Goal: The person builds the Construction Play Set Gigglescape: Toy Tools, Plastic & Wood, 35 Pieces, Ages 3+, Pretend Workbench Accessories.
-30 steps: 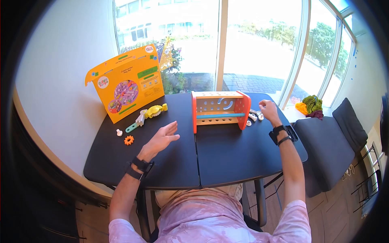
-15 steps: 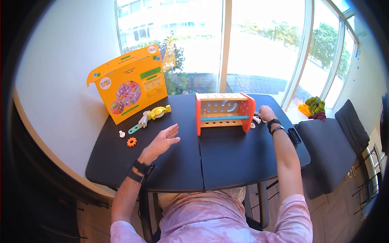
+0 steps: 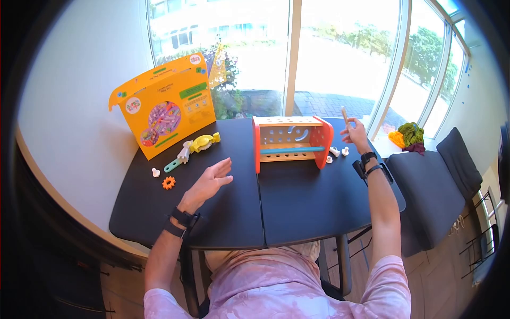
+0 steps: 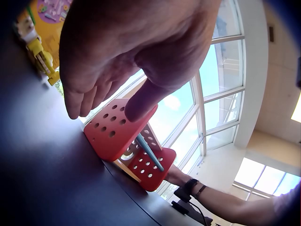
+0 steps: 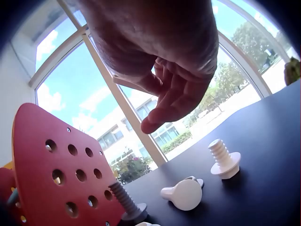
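My right hand point(image 3: 355, 134) is raised beside the right end of the toy toolbox point(image 3: 321, 143) and pinches a slim tan stick point(image 3: 344, 114) that points upward. In the right wrist view part of the stick point(image 5: 129, 84) shows by the thumb; the fingers hide the rest. Below that hand lie a white toy bolt point(image 5: 225, 160), a rounded white piece point(image 5: 186, 194) and a long-threaded bolt point(image 5: 126, 205) near the red perforated side panel point(image 5: 70, 165). My left hand point(image 3: 209, 182) holds nothing, fingers extended, above the table left of the toolbox.
An orange cardboard box point(image 3: 164, 106) stands at the back left of the black table point(image 3: 303, 207). Before it lie a yellow and teal toy tool point(image 3: 191, 151), an orange gear point(image 3: 168, 183) and a white bolt point(image 3: 155, 172). A window point(image 3: 345, 64) rises behind.
My right hand reached down among the small pieces beside the toolbox, then rose with the tan stick between its fingers. The left hand stayed nearly still.
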A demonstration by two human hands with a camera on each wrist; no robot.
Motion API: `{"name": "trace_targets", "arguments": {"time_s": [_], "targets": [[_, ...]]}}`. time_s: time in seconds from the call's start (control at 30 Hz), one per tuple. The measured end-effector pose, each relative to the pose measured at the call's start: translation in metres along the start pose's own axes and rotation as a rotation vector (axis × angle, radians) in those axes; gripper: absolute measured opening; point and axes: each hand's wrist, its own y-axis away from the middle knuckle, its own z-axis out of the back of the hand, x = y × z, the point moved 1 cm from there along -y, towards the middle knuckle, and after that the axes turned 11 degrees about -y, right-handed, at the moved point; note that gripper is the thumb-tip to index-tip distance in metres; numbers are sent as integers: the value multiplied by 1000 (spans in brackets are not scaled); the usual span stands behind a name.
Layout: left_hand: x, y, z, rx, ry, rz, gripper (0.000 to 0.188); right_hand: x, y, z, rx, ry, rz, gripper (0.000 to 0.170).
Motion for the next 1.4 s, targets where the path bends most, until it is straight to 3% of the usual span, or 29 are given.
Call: {"name": "trace_targets", "arguments": {"time_s": [0.1,0.2,0.4,0.5,0.6,0.73,0.87,1.17,1.27,1.4], "targets": [[-1,1,-1,7,11,-5,81,3,9,8,36,-488,-19,34],[2,-1,-2,12,10,-13,81,8,17,10,-15,-650,-67,36],[1,-1,-2,10,17,-14,81,8,21,9,57,-487,-45,29],[-2,1,-1,9,12,-18,80,-3,16,9,206,-261,-91,31],[-3,2,-1,16,1,-15,79,16,52,-13,291,157,-77,37],[1,5,-1,10,-29,-23,73,-25,46,-28,215,417,152,33],[-1,9,0,13,-49,-14,70,-39,50,-39,236,527,145,28],[-3,13,0,-7,-78,-13,60,-28,73,-12,110,564,105,31],[-8,13,-1,7,-137,-20,48,2,99,0,11,453,137,32],[-35,16,-19,49,-301,-119,40,48,147,-18,187,21,201,29]]}}
